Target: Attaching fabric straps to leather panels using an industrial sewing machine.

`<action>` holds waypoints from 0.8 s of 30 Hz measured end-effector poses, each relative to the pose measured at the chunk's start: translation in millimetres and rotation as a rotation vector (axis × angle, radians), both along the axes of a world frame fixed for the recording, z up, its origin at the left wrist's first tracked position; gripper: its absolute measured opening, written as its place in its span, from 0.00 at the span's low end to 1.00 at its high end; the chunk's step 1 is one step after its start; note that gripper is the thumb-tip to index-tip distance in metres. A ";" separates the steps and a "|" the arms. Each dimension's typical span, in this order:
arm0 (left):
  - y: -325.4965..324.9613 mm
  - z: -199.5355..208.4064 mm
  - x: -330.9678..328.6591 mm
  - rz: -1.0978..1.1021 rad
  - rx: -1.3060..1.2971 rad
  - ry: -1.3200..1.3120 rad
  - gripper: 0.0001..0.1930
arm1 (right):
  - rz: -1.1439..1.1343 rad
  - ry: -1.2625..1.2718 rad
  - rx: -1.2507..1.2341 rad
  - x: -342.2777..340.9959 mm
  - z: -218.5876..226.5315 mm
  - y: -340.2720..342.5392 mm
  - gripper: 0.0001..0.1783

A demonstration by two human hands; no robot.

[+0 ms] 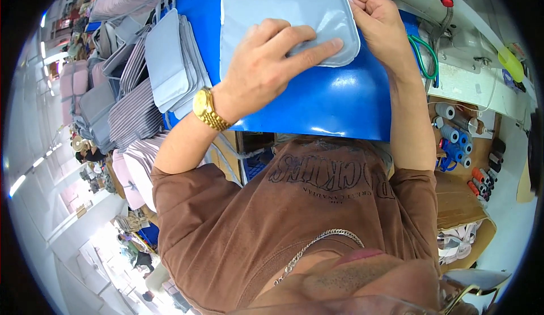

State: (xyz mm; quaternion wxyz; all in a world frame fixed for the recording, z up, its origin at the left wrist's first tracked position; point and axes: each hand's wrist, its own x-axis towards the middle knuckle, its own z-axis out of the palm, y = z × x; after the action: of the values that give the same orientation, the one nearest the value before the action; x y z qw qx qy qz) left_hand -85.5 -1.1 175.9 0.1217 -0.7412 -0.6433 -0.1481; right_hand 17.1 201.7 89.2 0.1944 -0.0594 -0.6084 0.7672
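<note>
If my left hand (266, 60) slackens, I reckon the grey pouch panel (283, 15) could skid on the slick blue sheet (317, 99) over the table — the rounded corner would then drift off line. That hand lies flat, fingers spread, pressing the corner; my right hand (379, 23) pinches the panel's right edge. The panel looks smooth, glossy, pale grey-blue, with a raised rim.

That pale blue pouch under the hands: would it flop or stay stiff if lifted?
Probably floppy: the pouch looks like thin padded sheet, and it dents under the left hand. Its glossy surface may be a bit slippery. It seems light, since the right hand steadies its edge with fingertips on the blue board.
</note>
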 end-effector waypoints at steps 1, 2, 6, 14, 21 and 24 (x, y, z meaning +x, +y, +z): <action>3.4 -1.3 -5.9 0.000 0.001 0.000 0.30 | -0.008 0.008 0.014 -0.6 -0.1 0.5 0.20; 6.3 -2.4 -10.9 -0.009 0.009 0.025 0.30 | -0.007 0.007 0.014 -1.1 -1.1 0.9 0.20; 20.2 -4.5 -30.4 -0.030 0.029 0.073 0.31 | -0.016 0.040 0.020 -4.4 -6.6 3.4 0.20; 51.2 4.7 -60.5 -0.143 0.082 0.074 0.23 | -0.071 -0.006 0.130 -3.5 3.4 -1.2 0.19; 57.2 27.0 -39.7 0.095 -0.138 0.183 0.22 | -0.164 -0.072 0.223 -7.0 7.2 -3.2 0.17; 62.2 24.8 -22.3 0.132 -0.024 0.203 0.14 | -0.288 -0.164 0.333 -6.4 15.4 -8.2 0.15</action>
State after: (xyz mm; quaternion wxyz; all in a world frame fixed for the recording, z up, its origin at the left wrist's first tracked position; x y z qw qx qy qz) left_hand -107.8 61.0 200.7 0.1866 -0.7098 -0.6769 -0.0561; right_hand 10.8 193.5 104.5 0.2591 -0.1746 -0.7257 0.6130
